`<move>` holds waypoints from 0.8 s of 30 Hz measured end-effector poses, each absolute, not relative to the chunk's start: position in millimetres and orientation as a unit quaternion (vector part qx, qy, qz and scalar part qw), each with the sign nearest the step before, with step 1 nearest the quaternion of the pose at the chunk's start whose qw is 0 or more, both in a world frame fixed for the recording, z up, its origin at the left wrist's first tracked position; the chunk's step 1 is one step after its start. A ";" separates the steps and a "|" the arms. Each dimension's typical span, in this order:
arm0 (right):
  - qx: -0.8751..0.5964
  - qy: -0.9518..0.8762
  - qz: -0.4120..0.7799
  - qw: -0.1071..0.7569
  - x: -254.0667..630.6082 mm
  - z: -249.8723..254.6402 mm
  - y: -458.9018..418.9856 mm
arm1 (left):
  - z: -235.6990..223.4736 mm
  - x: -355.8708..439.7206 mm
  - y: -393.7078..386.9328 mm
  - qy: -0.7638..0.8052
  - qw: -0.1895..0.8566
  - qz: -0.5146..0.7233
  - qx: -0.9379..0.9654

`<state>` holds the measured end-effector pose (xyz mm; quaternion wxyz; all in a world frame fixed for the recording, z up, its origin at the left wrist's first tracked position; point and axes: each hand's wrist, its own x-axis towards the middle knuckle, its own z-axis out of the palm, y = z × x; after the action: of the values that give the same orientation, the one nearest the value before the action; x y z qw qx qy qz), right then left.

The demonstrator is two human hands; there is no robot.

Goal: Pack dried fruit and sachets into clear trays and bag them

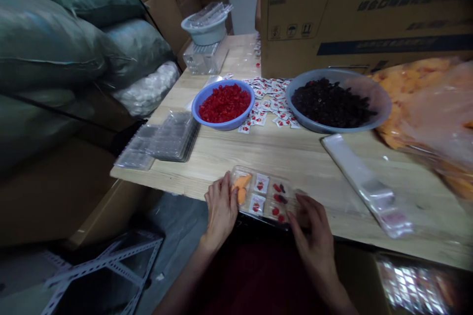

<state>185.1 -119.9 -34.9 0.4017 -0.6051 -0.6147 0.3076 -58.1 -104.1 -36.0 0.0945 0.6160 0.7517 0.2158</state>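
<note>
A clear plastic tray (pixel 267 205) with compartments lies at the table's front edge. Orange pieces (pixel 242 188) sit in its left compartment, two small printed sachets (pixel 261 183) in the middle ones, and red and dark pieces (pixel 280 199) in those on the right. My left hand (pixel 221 209) grips the tray's left end, thumb near the orange pieces. At the opposite end, my right hand (pixel 314 221) holds the right edge between thumb and fingers. The tray's near edge slightly overhangs the table.
Behind the tray stand a blue bowl of red pieces (pixel 195 108), scattered sachets (pixel 271 96) and a bowl of dark pieces (pixel 384 103). Stacked empty trays (pixel 173 135) lie left. Clear plastic sleeves (pixel 354 172) and a bag of orange pieces (pixel 432 108) lie right. A large carton (pixel 354 15) rises behind.
</note>
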 end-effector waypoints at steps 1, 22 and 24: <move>-0.623 -0.587 0.334 0.395 190.5 -33.1 -128.2 | -35.9 -57.7 -103.5 0.753 0.096 0.216 0.614; -0.542 -0.161 0.754 0.333 184.9 -49.2 -151.0 | -31.4 -66.7 -158.4 0.714 0.476 0.398 0.325; -0.535 -0.170 0.756 0.336 185.1 -49.0 -151.9 | -33.0 -67.2 -160.2 0.666 0.577 0.420 0.219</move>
<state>185.1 -151.9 -49.0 0.3361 -0.5347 -0.1703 0.7564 -67.2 -160.2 -33.0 0.5770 0.2193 0.6655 0.4195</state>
